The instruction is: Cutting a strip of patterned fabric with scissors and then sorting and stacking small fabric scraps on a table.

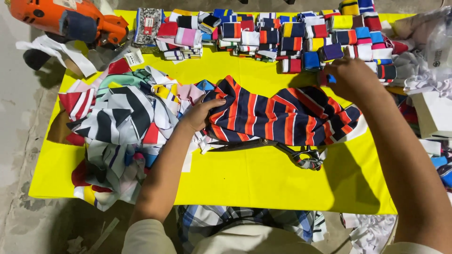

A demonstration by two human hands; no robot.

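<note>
A navy cloth piece with red, orange and white stripes (278, 115) lies across the middle of the yellow table (254, 178). My left hand (200, 114) presses on its left end, fingers gripping the fabric. My right hand (349, 77) is raised at the far right, fingers closed on a small folded blue and red cloth piece (329, 78) beside the rows of folded pieces. A large pair of scissors (282, 149) lies just in front of the striped cloth, blades pointing left.
Rows of folded striped cloth pieces (282, 35) line the far edge. A loose heap of mixed striped scraps (117, 122) covers the left side. An orange power tool (70, 21) sits at the far left corner. White bags and scraps (433, 108) crowd the right edge.
</note>
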